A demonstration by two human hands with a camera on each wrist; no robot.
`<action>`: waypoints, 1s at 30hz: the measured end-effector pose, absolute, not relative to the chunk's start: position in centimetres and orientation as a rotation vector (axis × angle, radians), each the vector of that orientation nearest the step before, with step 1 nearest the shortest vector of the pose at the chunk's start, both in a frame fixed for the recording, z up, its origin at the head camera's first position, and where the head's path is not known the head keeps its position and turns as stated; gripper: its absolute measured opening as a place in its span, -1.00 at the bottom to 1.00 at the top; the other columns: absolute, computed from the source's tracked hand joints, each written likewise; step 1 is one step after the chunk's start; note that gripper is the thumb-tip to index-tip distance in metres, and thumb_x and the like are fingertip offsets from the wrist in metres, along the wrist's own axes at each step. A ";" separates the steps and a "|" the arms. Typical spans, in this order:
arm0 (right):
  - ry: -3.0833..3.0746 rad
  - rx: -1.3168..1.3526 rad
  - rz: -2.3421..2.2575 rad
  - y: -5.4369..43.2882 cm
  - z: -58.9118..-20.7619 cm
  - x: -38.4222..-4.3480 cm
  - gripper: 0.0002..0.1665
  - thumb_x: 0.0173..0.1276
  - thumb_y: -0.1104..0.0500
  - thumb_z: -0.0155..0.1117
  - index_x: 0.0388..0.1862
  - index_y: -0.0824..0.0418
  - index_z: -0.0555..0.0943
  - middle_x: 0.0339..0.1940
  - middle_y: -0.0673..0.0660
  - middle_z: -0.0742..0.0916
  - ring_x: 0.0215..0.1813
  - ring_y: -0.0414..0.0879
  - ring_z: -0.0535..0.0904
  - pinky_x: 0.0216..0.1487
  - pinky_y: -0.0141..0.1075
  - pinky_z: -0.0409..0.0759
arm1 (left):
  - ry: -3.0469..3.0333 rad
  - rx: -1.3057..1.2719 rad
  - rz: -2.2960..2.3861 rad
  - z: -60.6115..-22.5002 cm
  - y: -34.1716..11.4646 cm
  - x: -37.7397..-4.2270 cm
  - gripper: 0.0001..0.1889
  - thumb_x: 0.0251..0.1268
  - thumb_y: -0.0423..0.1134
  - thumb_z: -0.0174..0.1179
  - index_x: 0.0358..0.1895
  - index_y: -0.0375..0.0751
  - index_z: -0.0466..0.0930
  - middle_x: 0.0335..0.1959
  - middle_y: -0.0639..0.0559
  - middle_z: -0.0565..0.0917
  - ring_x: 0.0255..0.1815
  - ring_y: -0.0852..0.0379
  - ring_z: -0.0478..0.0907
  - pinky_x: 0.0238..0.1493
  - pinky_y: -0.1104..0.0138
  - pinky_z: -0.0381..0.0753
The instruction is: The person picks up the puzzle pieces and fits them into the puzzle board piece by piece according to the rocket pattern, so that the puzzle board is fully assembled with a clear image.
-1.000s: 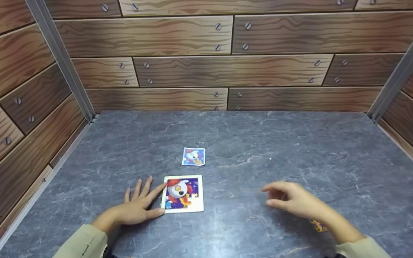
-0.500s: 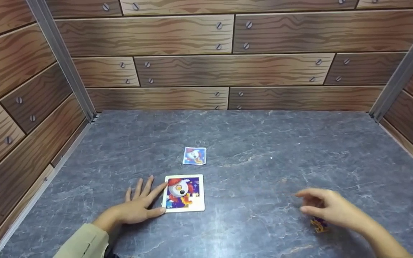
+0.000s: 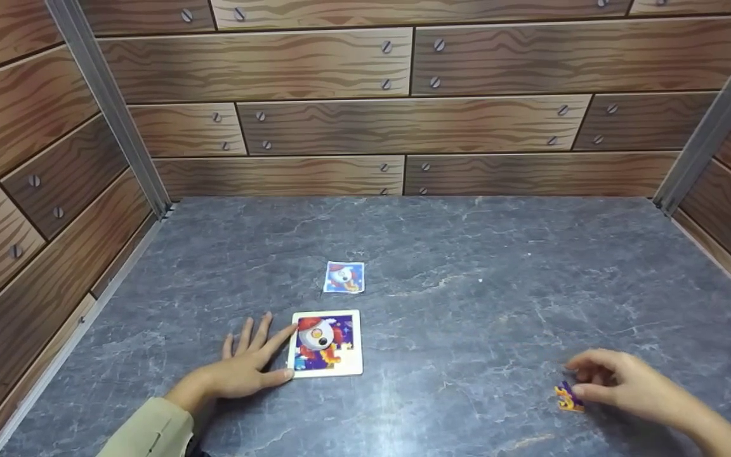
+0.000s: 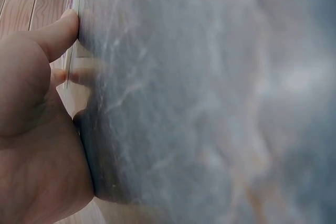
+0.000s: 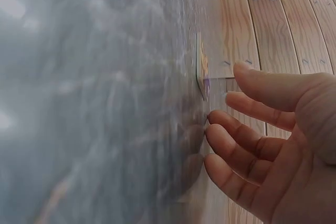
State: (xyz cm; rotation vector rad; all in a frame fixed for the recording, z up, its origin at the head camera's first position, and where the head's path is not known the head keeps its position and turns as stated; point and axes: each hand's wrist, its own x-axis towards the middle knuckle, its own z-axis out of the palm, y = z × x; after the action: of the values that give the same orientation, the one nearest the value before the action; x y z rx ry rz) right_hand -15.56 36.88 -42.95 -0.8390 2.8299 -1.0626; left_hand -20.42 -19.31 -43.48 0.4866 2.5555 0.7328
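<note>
A square jigsaw board (image 3: 353,362) with a pale frame lies on the table, showing a cartoon picture with a bare gap at lower right. My left hand (image 3: 238,374) lies spread at its left side, thumb and index fingertip touching the frame. In the left wrist view, the left hand (image 4: 37,103) has its thumb against the board's edge. An orange and purple puzzle piece (image 3: 567,397) lies flat at the right. Beside it is my right hand (image 3: 625,387), fingers loosely bent. In the right wrist view, the thumb (image 5: 262,82) stands apart from the puzzle piece (image 5: 202,66), and other fingertips touch the table.
A small picture card (image 3: 344,277) with a similar cartoon lies behind the board. The grey marbled table (image 3: 441,241) is bounded by wood-patterned walls (image 3: 315,127) at the back and sides.
My right hand has moved right and toward the front edge, coming down beside the puzzle piece, which now shows more fully. The left hand and board have stayed put.
</note>
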 end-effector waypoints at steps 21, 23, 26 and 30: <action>2.744 -0.954 -1.006 37.3 -43.8 -15.2 -0.67 0.03 0.16 0.48 -0.33 0.08 0.47 -0.40 -0.11 0.46 -0.41 -0.29 0.35 -0.51 -0.39 0.33 | 2.583 0.498 0.717 -43.4 -19.3 -20.4 -0.20 0.26 0.27 -0.02 0.49 0.19 -0.14 0.47 -0.21 -0.43 0.39 -0.25 -0.65 0.17 -0.23 -0.65; 2.740 -0.966 -0.999 37.3 -43.7 -15.2 -0.68 0.05 0.17 0.47 -0.34 0.08 0.47 -0.39 -0.11 0.46 -0.40 -0.30 0.35 -0.51 -0.39 0.33 | 2.584 0.496 0.714 -43.3 -19.3 -20.4 -0.20 0.26 0.27 -0.03 0.49 0.20 -0.14 0.47 -0.20 -0.43 0.39 -0.24 -0.65 0.17 -0.23 -0.65; 2.748 -0.975 -0.976 37.1 -43.6 -15.1 -0.68 0.06 0.18 0.47 -0.34 0.08 0.46 -0.39 -0.11 0.46 -0.41 -0.30 0.35 -0.51 -0.40 0.34 | 2.585 0.494 0.712 -43.4 -19.2 -20.4 -0.20 0.25 0.28 -0.03 0.49 0.20 -0.15 0.47 -0.20 -0.43 0.39 -0.24 -0.65 0.17 -0.22 -0.65; 2.753 -0.963 -0.959 37.1 -43.3 -15.2 -0.69 0.07 0.19 0.46 -0.35 0.09 0.46 -0.41 -0.13 0.48 -0.44 -0.35 0.36 -0.55 -0.42 0.36 | 2.584 0.491 0.711 -43.4 -19.2 -20.4 -0.19 0.25 0.28 -0.03 0.49 0.20 -0.15 0.47 -0.21 -0.42 0.39 -0.24 -0.65 0.18 -0.22 -0.65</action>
State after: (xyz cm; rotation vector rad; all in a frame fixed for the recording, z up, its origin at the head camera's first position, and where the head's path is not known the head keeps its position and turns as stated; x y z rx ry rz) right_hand -15.19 37.12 -43.30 -0.9629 2.7535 -0.9589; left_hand -20.37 -19.21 -43.41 0.4906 2.5844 0.7110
